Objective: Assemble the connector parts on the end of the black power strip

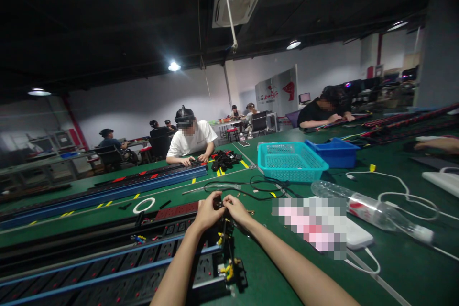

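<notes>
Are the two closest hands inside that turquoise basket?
No, the left hand and right hand are close together by the socket strips, outside the turquoise basket.

Long power strips (143,256) lie side by side on the desk (265,267), black-socketed and blue-edged, yellow-covered wire ends (228,271) exposed at their right ends. Near these ends is a small dark part (217,204), mostly hidden.
</notes>
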`<state>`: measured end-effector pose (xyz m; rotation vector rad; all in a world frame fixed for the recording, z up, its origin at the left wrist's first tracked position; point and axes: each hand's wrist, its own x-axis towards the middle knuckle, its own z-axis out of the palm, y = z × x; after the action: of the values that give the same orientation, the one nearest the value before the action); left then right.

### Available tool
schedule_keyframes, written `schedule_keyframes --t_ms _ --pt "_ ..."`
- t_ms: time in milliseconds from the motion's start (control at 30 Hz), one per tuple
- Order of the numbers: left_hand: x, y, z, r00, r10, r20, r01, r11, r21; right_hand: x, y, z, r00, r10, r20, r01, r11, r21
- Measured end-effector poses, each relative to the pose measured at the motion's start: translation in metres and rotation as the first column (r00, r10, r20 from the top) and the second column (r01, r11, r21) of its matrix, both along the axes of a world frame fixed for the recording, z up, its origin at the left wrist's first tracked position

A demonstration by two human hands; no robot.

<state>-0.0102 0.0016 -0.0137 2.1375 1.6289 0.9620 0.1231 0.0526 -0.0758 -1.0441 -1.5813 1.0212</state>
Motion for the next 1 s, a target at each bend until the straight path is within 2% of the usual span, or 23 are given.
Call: schedule_keyframes --t_ms 267,467,667,767,900,1000 --pt "0.0024 -0.0015 0.0029 1.0 -0.005 -0.027 0.005 1.0 0.002 -0.0003 0.0011 -0.0033 0.996 -0.025 0.085 0.021 0.999 0.049" --pt "0.0026 -0.0025 0.0031 1.0 0.006 -0.012 -0.006 1.0 -0.006 0.0001 0.0002 -0.0018 0.998 -0.028 0.05 0.028 1.0 0.012" --pt "0.0034 -0.0032 0.0045 1.0 0.001 -0.019 -0.001 1.0 0.001 0.0027 -0.0014 -0.0013 0.998 -0.005 0.064 0.0 0.996 0.086" --pt "0.0037 -0.0034 0.0047 1.0 0.003 -0.024 -0.002 1.0 0.002 0.0019 -0.0017 -0.0009 0.997 -0.002 0.074 -0.004 0.997 0.08" --pt "0.0038 -0.0037 0.0045 1.0 0.006 -0.019 -0.006 1.0 0.002 0.0007 -0.0013 0.0002 1.0 -0.018 0.008 0.018 1.0 0.022" --pt "0.0037 -0.0034 0.0042 1.0 0.004 -0.022 -0.004 1.0 0.004 0.0019 -0.0009 0.001 0.999 0.021 -0.036 -0.02 1.0 0.013"
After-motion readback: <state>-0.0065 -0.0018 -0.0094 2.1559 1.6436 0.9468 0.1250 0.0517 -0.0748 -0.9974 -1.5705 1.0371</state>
